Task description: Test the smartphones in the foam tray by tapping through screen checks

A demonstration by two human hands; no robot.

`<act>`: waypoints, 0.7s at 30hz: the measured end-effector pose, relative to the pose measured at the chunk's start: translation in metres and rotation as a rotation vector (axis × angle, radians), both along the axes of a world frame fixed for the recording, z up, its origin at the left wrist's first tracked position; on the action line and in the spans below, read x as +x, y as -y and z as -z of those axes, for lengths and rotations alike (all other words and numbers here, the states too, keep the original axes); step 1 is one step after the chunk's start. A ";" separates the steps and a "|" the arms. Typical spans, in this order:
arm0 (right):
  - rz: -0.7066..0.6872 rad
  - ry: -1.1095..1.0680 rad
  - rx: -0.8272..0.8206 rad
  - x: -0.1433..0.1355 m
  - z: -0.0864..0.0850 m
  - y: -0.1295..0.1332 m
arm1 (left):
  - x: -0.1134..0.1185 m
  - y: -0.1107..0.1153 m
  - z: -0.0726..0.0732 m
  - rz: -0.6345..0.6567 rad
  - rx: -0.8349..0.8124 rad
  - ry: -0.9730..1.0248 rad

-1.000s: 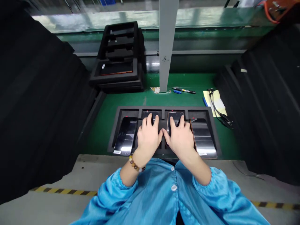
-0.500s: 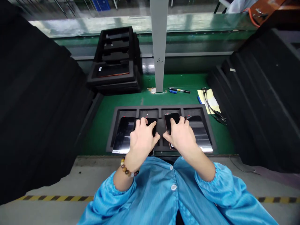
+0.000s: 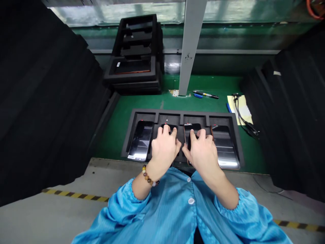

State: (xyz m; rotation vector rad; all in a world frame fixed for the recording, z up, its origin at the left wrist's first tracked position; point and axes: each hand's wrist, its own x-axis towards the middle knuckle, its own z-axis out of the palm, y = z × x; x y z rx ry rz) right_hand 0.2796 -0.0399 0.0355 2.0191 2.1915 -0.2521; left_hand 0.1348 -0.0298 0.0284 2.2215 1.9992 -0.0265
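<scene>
A black foam tray [image 3: 237,144] with a row of compartments lies in front of me, holding several smartphones. My left hand [image 3: 164,145] rests over the second phone from the left [image 3: 173,127], fingertips on its upper screen and fingers apart. Most of that phone is hidden under the hand. Over an orange-edged phone [image 3: 192,126] in the third compartment is my right hand [image 3: 201,147], index finger on the glass and thumb by the left edge. At the left end lies a dark phone [image 3: 141,140]; a glossy orange-edged phone [image 3: 225,145] occupies the right end.
Stacked black foam trays [image 3: 134,78] stand at the back left, with a phone [image 3: 133,66] in the top one. A grey post [image 3: 190,51] rises behind my tray. Pens [image 3: 205,94], yellow paper [image 3: 245,113] and a black cable [image 3: 240,113] lie on the green bench. Dark stacks flank both sides.
The camera view has shifted, so the bench appears further right and higher. My left fingers are drawn closer together, and my right hand sits slightly lower on its phone.
</scene>
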 end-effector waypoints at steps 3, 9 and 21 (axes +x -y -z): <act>0.001 0.000 0.015 0.000 0.001 -0.001 | -0.003 0.001 0.001 -0.006 0.010 0.024; -0.001 -0.031 0.131 -0.001 0.010 0.011 | -0.007 0.004 0.007 -0.003 0.063 0.058; 0.043 -0.218 0.260 0.111 0.009 -0.134 | -0.067 0.000 0.003 -0.026 0.302 0.362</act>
